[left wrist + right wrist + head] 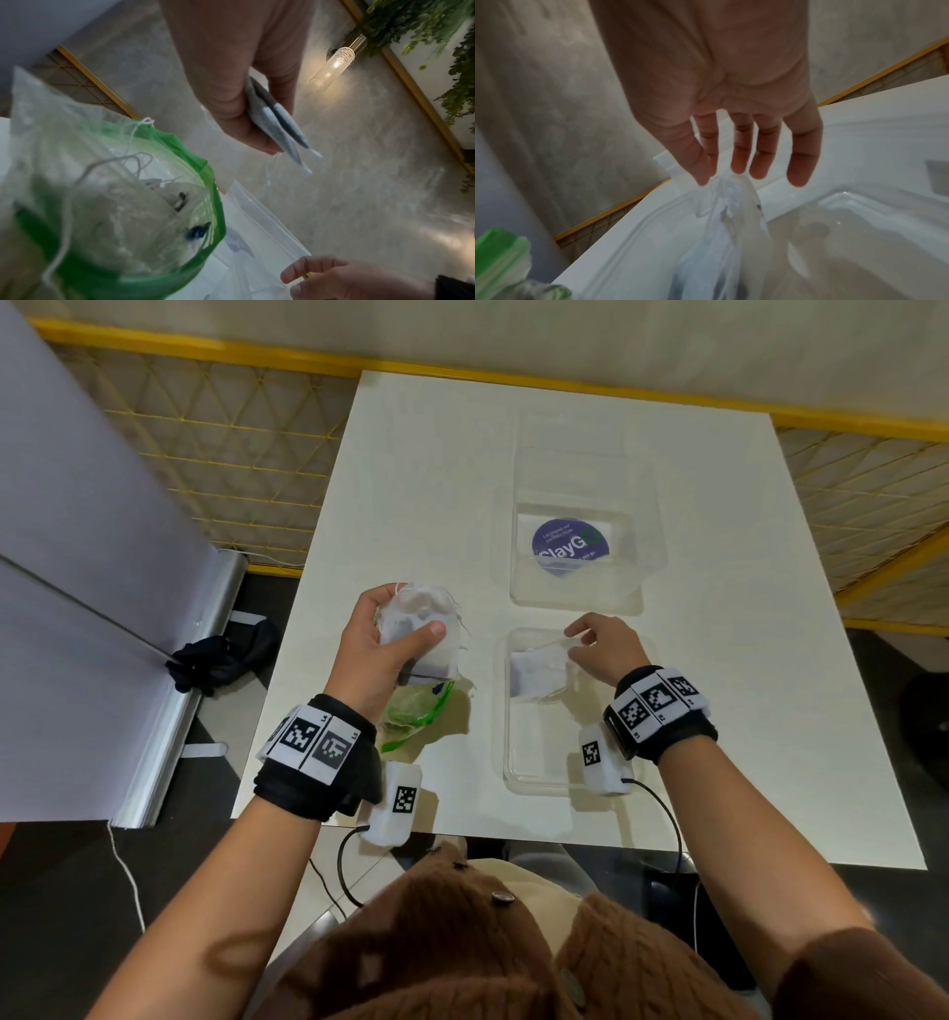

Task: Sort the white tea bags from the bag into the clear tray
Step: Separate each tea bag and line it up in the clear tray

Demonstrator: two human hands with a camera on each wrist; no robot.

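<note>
My left hand (pixel 405 621) is raised over the table and grips a small stack of white tea bags (pixel 429 608) between thumb and fingers; the left wrist view shows that stack (pixel 279 123) edge-on. Under it lies the green-rimmed plastic bag (pixel 413 711), open and with several more tea bags and strings inside (pixel 123 203). To the right, the near clear tray (pixel 506 742) holds white tea bags (pixel 539 677). My right hand (pixel 575 640) hovers over the tray, its straight fingers (pixel 739 158) just touching the top of the tea bags (pixel 731 233).
A second clear tray with a purple round sticker (pixel 570 546) sits farther back on the white table (pixel 421 454). A grey partition (pixel 77 557) stands to the left, with a dark cloth (pixel 221 660) at its foot. Yellow mesh fencing lies beyond the table.
</note>
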